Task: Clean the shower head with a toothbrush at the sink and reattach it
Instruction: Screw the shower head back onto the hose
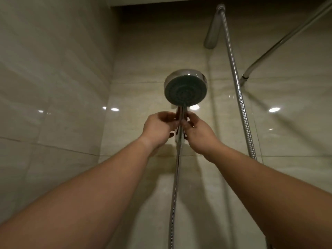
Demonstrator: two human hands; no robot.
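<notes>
Two bare forearms reach upward from the lower corners. The left hand (159, 129) and right hand (198, 134) close on the shower head's chrome handle from opposite sides, each grip a fingertip pinch on the handle. A metal hose (175, 191) hangs straight down below the hands. Above them, the shower head (186, 88) sits against the tiled wall (143, 56), its dark round face tilted toward the camera. Farther right, a second hose (239, 97) rises beside a fixed overhead shower (212, 31).

Round chrome shower head (185, 89) with grey nozzle face, tilted down toward camera. Sits high against the tiled wall, handle pointing down, metal hose (174, 194) hanging below.
</notes>
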